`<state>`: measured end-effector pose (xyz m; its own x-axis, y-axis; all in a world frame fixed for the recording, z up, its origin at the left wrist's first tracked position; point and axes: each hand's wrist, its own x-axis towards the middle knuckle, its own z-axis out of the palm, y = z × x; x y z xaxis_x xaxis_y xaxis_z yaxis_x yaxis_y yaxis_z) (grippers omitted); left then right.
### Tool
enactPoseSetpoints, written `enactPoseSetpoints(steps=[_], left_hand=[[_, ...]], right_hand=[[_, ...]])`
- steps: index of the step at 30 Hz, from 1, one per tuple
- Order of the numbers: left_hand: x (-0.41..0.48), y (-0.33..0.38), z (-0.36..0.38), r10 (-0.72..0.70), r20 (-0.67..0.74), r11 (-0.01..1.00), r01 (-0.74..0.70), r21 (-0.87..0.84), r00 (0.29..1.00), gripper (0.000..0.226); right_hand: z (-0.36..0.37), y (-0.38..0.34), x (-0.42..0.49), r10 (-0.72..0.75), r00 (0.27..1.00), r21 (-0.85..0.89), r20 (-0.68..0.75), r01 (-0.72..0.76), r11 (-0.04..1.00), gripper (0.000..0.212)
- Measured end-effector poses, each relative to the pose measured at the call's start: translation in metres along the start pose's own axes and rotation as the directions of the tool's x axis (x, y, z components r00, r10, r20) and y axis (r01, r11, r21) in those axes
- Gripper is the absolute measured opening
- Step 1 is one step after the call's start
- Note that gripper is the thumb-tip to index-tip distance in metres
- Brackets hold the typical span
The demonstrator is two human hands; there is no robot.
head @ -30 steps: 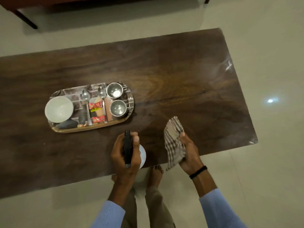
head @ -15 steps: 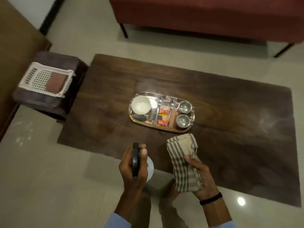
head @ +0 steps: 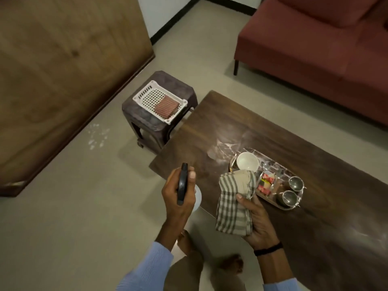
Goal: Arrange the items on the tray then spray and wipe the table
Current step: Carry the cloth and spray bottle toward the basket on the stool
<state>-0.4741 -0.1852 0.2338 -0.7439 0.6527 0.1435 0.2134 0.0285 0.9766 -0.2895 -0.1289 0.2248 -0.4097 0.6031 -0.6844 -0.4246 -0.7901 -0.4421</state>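
My left hand (head: pixel 178 198) grips a spray bottle (head: pixel 182 183) with a black head and pale body, held over the near-left corner of the dark wooden table (head: pixel 273 143). My right hand (head: pixel 255 219) holds a folded checked cloth (head: pixel 234 204) above the table's front edge. Behind the cloth lies an oval steel tray (head: pixel 294 206) holding a white bowl (head: pixel 247 161), red sachets (head: pixel 265 183), spoons and two steel cups (head: pixel 290 191). Wet spray marks (head: pixel 224 147) show on the table left of the tray.
A dark stool (head: pixel 147 120) stands off the table's left end, carrying a white plastic basket (head: pixel 159 100). A red sofa (head: pixel 315 49) sits beyond the table. A large wooden panel (head: pixel 63 70) fills the left. My bare feet (head: pixel 231 263) are on the tiled floor.
The view has swung left toward the table's left end, bringing the stool and panel into sight. Both hands keep their hold on the bottle and the cloth; the cloth now overlaps the tray's near end.
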Motion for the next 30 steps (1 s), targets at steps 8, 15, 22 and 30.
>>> enactPoseSetpoints(steps=[8,15,22,30], left_hand=[[0.078,0.001,-0.052,0.024,-0.092,0.999,-0.022,0.025,0.996,0.032],[0.139,-0.010,-0.079,0.040,-0.157,0.996,-0.026,0.089,0.987,0.046],[0.198,-0.025,-0.080,-0.052,-0.169,0.991,0.072,0.114,0.984,0.035],[0.290,-0.060,-0.067,-0.253,-0.214,0.967,0.252,-0.032,0.944,0.037]], right_hand=[[0.099,0.018,0.042,0.018,0.998,-0.048,0.052,-0.016,0.999,0.048],[0.166,0.023,0.082,0.101,0.993,-0.012,0.064,-0.101,0.995,0.046],[0.220,0.018,0.140,0.118,0.988,-0.020,0.102,-0.117,0.993,0.045],[0.258,0.015,0.232,0.120,0.988,-0.061,0.098,-0.114,0.992,0.057]])
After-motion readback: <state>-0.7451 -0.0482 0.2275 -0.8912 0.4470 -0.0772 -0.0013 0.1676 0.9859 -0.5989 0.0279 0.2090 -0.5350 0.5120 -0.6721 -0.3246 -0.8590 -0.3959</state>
